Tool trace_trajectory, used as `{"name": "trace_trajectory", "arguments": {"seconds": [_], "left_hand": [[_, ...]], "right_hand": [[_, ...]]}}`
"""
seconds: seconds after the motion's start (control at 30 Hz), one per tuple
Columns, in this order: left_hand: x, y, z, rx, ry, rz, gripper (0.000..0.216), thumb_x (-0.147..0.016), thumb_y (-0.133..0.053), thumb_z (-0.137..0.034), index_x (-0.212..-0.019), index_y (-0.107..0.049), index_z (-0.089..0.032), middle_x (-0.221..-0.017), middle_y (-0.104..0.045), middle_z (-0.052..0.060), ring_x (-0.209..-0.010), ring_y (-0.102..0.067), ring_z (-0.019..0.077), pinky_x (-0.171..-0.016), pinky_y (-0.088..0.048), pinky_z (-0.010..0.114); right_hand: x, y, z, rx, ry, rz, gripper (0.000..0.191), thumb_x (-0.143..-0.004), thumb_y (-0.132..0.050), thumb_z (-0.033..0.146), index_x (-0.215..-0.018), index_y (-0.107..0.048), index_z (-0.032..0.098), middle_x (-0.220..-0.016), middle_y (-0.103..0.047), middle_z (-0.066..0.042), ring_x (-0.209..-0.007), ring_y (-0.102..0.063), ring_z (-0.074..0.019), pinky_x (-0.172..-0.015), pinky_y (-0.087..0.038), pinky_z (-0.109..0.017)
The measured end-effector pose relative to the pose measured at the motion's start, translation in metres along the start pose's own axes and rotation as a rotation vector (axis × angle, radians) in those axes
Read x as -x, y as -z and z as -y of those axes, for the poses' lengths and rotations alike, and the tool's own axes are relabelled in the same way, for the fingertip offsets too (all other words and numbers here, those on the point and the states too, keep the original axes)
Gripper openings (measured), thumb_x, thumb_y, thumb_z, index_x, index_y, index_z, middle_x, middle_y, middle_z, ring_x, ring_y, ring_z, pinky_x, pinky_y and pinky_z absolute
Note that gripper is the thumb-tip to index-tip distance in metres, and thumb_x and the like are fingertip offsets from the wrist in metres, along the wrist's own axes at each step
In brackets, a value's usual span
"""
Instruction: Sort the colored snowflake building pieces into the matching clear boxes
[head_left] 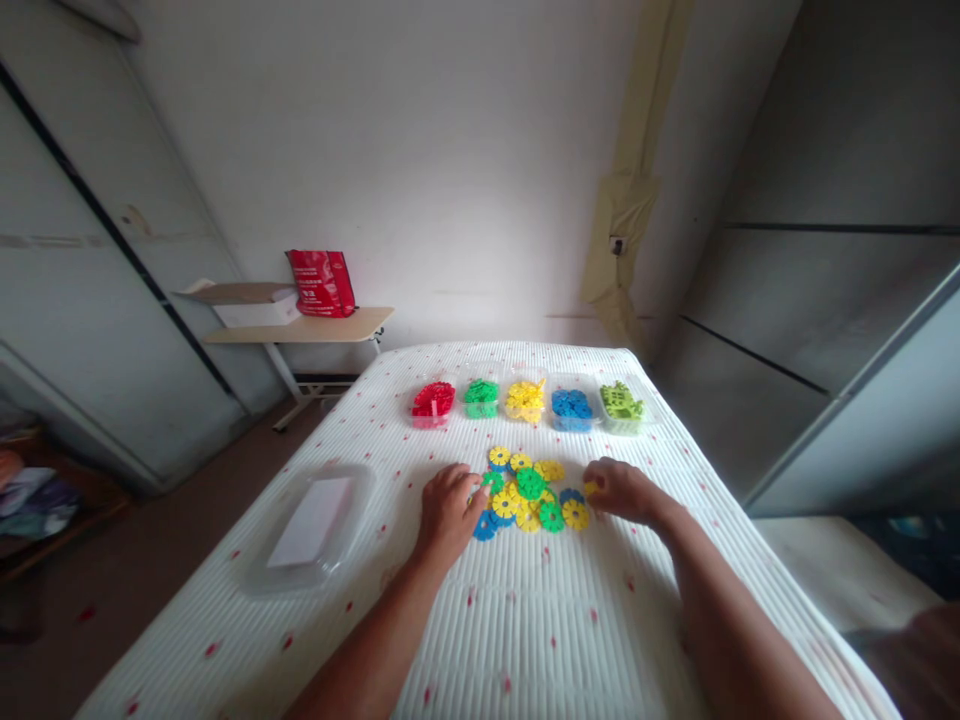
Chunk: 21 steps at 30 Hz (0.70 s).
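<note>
Interlocking plastic flower discs in yellow, green and blue lie in a loose pile (529,485) on the quilted cover. My left hand (450,505) rests at the pile's left edge, thumb and fingers slightly apart beside a green disc (492,482); its fingertips are partly hidden. Right of the pile, my right hand (622,490) is closed, with a yellow disc (591,488) pinched at its fingertips. Just left of that hand lie a yellow disc (575,514) and a blue disc (571,495).
Behind the pile stand clear tubs of red pieces (433,402), green pieces (481,397), yellow pieces (526,400), blue pieces (572,408) and light green pieces (621,405). A clear plastic lid (349,520) with white paper lies left. A side table (337,327) holds a red bag (322,283).
</note>
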<state>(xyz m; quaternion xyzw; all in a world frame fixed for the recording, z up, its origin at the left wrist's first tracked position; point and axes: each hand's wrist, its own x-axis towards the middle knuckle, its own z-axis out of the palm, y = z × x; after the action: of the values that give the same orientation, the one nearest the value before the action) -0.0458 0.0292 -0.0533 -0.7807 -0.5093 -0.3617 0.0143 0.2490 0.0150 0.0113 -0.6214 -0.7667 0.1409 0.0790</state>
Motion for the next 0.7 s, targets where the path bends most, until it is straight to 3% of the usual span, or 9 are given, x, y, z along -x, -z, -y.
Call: {"name": "trace_trajectory", "arguments": {"seconds": [0.17, 0.4, 0.7], "left_hand": [[0.0, 0.0, 0.0, -0.002, -0.004, 0.025, 0.016, -0.085, -0.052, -0.028, -0.087, -0.065, -0.02, -0.102, -0.066, 0.007, -0.102, -0.058, 0.023, -0.088, -0.046, 0.039], [0.0, 0.002, -0.001, -0.003, 0.01, 0.04, 0.013, -0.083, -0.054, -0.027, -0.087, -0.065, -0.021, -0.102, -0.065, 0.006, -0.102, -0.058, 0.0216, -0.09, -0.046, 0.037], [-0.001, 0.002, -0.003, -0.003, 0.015, 0.031, 0.013, -0.083, -0.054, -0.026, -0.085, -0.066, -0.021, -0.099, -0.065, 0.005, -0.1, -0.058, 0.0214, -0.089, -0.045, 0.038]], "right_hand": [[0.012, -0.001, 0.015, -0.079, 0.149, 0.034, 0.029, -0.07, -0.063, 0.021, -0.099, -0.065, 0.021, -0.094, -0.062, -0.004, -0.079, -0.061, -0.016, -0.068, -0.044, -0.024], [0.012, -0.024, 0.027, 0.08, 0.134, 0.033, 0.033, -0.069, -0.065, 0.023, -0.102, -0.062, 0.021, -0.1, -0.059, -0.005, -0.077, -0.062, -0.0161, -0.065, -0.042, -0.024], [0.0, -0.02, 0.014, 0.061, 0.131, -0.016, 0.017, -0.072, -0.059, 0.02, -0.088, -0.063, 0.018, -0.09, -0.062, -0.006, -0.077, -0.06, -0.0167, -0.063, -0.041, -0.023]]}}
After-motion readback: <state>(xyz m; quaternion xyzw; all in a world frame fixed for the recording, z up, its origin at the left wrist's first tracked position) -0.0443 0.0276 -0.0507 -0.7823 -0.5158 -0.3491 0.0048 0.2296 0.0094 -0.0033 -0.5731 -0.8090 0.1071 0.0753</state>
